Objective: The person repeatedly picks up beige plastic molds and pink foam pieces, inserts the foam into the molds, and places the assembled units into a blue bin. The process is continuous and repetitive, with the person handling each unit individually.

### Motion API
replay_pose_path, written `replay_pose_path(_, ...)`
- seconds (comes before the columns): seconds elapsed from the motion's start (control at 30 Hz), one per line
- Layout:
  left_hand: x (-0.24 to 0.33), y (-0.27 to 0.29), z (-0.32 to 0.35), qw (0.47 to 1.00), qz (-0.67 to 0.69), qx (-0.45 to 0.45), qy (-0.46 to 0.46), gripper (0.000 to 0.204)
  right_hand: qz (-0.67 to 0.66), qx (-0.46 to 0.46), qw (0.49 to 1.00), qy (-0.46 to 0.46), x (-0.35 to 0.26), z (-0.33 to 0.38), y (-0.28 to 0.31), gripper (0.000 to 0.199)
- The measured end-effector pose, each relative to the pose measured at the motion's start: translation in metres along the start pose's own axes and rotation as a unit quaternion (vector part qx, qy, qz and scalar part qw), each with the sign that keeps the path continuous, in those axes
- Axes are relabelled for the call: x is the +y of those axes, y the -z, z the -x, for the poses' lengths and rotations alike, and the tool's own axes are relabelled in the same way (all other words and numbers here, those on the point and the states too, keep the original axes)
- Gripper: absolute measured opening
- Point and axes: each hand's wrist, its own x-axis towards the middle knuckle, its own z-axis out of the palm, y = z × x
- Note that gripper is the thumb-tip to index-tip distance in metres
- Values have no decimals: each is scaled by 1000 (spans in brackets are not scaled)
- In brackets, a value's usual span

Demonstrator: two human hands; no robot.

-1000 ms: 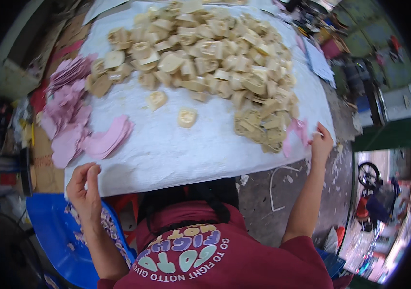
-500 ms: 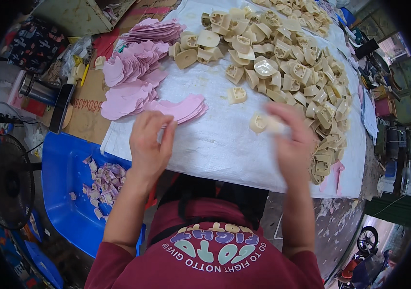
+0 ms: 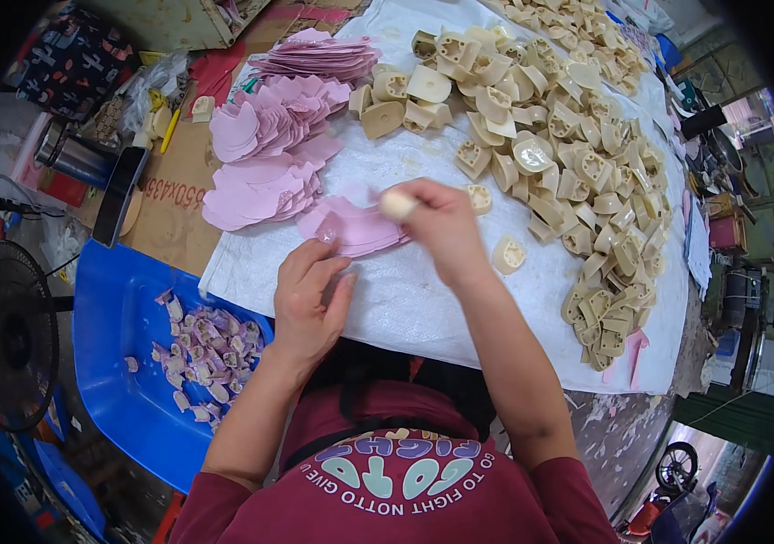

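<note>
My right hand [image 3: 446, 227] is closed around a cream-coloured plastic shoe heel [image 3: 397, 205], held over the right part of a curved stack of pink sheet pieces [image 3: 360, 228]. At the left end of that stack rests my left hand [image 3: 307, 286], its fingertips touching the pink edge and its thumb apart from the fingers. Two loose heels lie to the right of my right hand: one heel [image 3: 508, 255] is fully visible, and another heel [image 3: 478, 199] is close behind the wrist. Further right spreads a large pile of similar heels [image 3: 577, 181].
More stacks of pink pieces [image 3: 260, 195] lie at the left on the white sheet [image 3: 387, 308]. A blue tub [image 3: 115, 363] with small pink-and-cream pieces stands at the lower left, beside a fan [image 3: 8, 335]. A phone [image 3: 122, 195] and a metal flask [image 3: 78, 154] are further left.
My right hand has swung left from the heel pile with a heel in it. My left hand has moved slightly right and down, still by the pink stack.
</note>
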Motion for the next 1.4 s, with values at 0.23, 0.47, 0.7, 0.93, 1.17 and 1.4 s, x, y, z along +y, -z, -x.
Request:
replay_pose_path(0.23,45,3,-4,993,109,8,48,31,-230,46,972,-22,-12,44,34,9)
replay_pose_path(0.47,78,-33,-28,667,604,-87,428,38,335,70,877,337,-9,92,22,21)
replay_pose_path(0.7,71,-37,-24,687,590,-61,419,40,596,148,754,233,9,88,95,48)
replay_pose_path(0.93,74,-57,-29,586,694,-29,417,42,291,169,926,172,7,121,82,51)
replay_pose_path(1.17,82,-63,-28,541,732,-50,411,49,251,69,932,253,-24,137,16,47)
replay_pose_path(1.4,97,-53,-31,597,683,-37,419,53,-83,44,994,54,-37,145,17,41)
